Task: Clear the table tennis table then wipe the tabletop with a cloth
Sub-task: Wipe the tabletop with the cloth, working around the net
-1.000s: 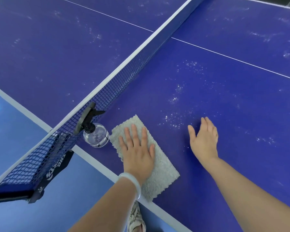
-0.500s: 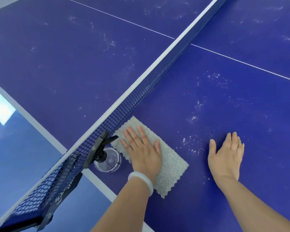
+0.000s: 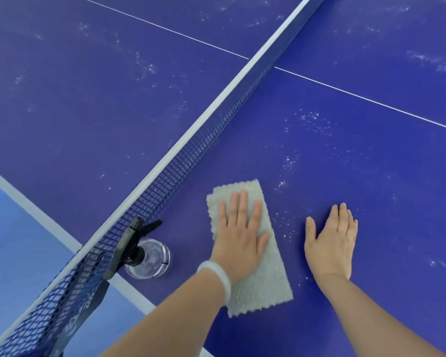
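My left hand (image 3: 238, 233) lies flat with straight fingers on the pale grey, fluffy rectangular cloth (image 3: 263, 284) in the lower middle of the frame. It clasps nothing and only pins the cloth to the dark blue table tennis tabletop (image 3: 371, 189). The cloth's long axis runs almost straight up the frame, with my fingertips near its upper end. My right hand (image 3: 331, 243) is spread flat on bare blue just right of the cloth, apart from it and holding nothing. The white dusty specks (image 3: 283, 185) lie up and right of the cloth, so I judge the next stroke goes that way, left hand leading. A clear spray bottle with a black trigger (image 3: 150, 258) stands lower left, against the blue mesh net (image 3: 191, 161).
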